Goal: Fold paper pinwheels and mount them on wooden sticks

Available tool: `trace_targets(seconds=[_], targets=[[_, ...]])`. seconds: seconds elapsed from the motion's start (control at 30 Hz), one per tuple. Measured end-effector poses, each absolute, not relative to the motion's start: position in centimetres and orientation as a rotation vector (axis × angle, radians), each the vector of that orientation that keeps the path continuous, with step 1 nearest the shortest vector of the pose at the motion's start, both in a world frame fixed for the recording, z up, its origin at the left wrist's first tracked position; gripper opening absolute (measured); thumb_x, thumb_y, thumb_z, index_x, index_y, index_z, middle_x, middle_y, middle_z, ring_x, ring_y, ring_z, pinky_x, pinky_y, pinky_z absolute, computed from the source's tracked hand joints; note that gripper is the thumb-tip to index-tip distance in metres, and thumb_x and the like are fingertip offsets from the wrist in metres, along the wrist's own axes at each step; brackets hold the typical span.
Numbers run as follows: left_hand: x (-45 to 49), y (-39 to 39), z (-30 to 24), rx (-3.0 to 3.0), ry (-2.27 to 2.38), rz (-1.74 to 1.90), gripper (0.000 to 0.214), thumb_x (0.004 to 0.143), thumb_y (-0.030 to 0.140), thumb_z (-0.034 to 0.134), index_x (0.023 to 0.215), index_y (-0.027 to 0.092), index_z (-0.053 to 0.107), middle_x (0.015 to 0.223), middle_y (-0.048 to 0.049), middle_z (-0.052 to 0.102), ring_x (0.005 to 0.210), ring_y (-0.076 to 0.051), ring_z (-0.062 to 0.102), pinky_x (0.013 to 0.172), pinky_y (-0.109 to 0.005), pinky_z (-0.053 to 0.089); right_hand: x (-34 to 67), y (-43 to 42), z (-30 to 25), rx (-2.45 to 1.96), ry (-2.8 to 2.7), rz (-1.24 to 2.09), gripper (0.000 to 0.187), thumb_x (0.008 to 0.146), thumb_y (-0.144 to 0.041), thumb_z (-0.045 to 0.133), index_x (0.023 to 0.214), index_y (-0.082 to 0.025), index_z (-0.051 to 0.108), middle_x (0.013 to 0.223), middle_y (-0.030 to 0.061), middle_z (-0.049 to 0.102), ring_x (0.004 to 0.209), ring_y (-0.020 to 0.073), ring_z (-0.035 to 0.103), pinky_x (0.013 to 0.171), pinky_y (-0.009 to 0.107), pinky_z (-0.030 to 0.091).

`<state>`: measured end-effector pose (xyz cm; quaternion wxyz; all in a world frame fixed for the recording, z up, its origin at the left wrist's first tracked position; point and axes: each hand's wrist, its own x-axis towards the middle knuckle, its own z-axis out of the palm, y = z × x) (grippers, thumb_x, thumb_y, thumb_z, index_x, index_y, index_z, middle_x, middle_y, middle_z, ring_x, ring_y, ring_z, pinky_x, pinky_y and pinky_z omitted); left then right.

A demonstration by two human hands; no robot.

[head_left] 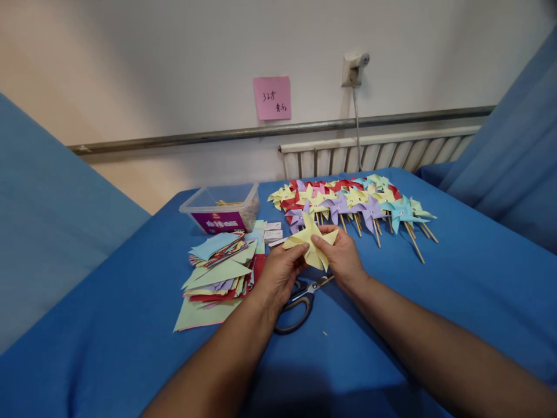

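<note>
Between both hands is a pale yellow paper pinwheel [311, 237], its points folded in toward the middle. My left hand [282, 268] pinches its lower left side, and my right hand [343, 255] grips the right side with the thumb near the centre. No stick shows on this pinwheel. Dark-handled scissors [300, 307] lie on the blue cloth just below the hands, partly covered by my left hand. Finished pinwheels on sticks [369, 210], in purple, yellow, red and light blue, lie in rows behind and to the right.
A clear plastic box [256, 209] with thin sticks inside stands at the back left. Stacks of coloured paper [217, 273] lie in front of it, beside small white boxes [273, 231]. A radiator [383, 152] and a wall rail [209, 137] run behind the blue-covered table [130, 290].
</note>
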<state>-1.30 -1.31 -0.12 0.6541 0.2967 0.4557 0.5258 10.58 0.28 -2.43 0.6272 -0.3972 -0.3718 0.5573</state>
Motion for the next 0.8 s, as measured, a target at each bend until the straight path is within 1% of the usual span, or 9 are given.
trace_targets(seconds=[0.27, 0.4, 0.6, 0.73, 0.8], targets=[[-1.2, -1.2, -0.6, 0.714, 1.07, 1.201, 0.039, 0.058, 0.023, 0.08, 0.095, 0.013, 0.072, 0.085, -0.0086, 0.073, 0.068, -0.017, 0.064, 0.064, -0.027, 0.049, 10.4, 0.0, -2.3, -0.89, -0.857, 1.298, 0.042, 0.062, -0.038, 0.078, 0.092, -0.021, 0.055, 0.076, -0.0017, 0.066, 0.062, 0.016, 0.062, 0.062, 0.032, 0.053], [-1.1, -1.2, -0.5, 0.725, 1.078, 1.216, 0.037, 0.058, 0.023, 0.08, 0.092, 0.011, 0.072, 0.083, -0.0088, 0.073, 0.066, -0.017, 0.064, 0.064, -0.027, 0.049, 10.5, -0.1, -2.2, -0.889, -0.853, 1.309, 0.041, 0.061, -0.038, 0.079, 0.091, -0.021, 0.055, 0.075, -0.0019, 0.066, 0.06, 0.0152, 0.062, 0.06, 0.031, 0.052], [-0.9, -1.2, -0.4, 0.729, 1.072, 1.24, 0.034, 0.055, 0.021, 0.08, 0.087, 0.011, 0.072, 0.078, -0.0082, 0.072, 0.065, -0.018, 0.065, 0.064, -0.029, 0.05, 10.5, 0.0, -2.3, -0.896, -0.887, 1.303, 0.043, 0.06, -0.04, 0.08, 0.091, -0.021, 0.056, 0.076, -0.0016, 0.067, 0.062, 0.0164, 0.063, 0.062, 0.032, 0.052], [-1.3, -1.1, 0.0, 0.697, 1.044, 1.251, 0.035, 0.057, 0.019, 0.079, 0.09, 0.011, 0.071, 0.084, -0.0102, 0.074, 0.069, -0.021, 0.067, 0.065, -0.03, 0.052, 10.9, 0.0, -2.1, -0.874, -0.918, 1.3, 0.041, 0.066, -0.044, 0.075, 0.096, -0.022, 0.058, 0.075, -0.0009, 0.067, 0.063, 0.0174, 0.063, 0.063, 0.033, 0.053], [-1.6, -1.0, 0.4, 0.673, 1.023, 1.254, 0.036, 0.058, 0.018, 0.078, 0.092, 0.011, 0.071, 0.088, -0.011, 0.074, 0.073, -0.022, 0.068, 0.066, -0.03, 0.053, 11.2, 0.0, -1.9, -0.876, -0.951, 1.225, 0.039, 0.071, -0.045, 0.071, 0.099, -0.021, 0.058, 0.08, 0.0013, 0.068, 0.07, 0.0181, 0.064, 0.066, 0.033, 0.052]])
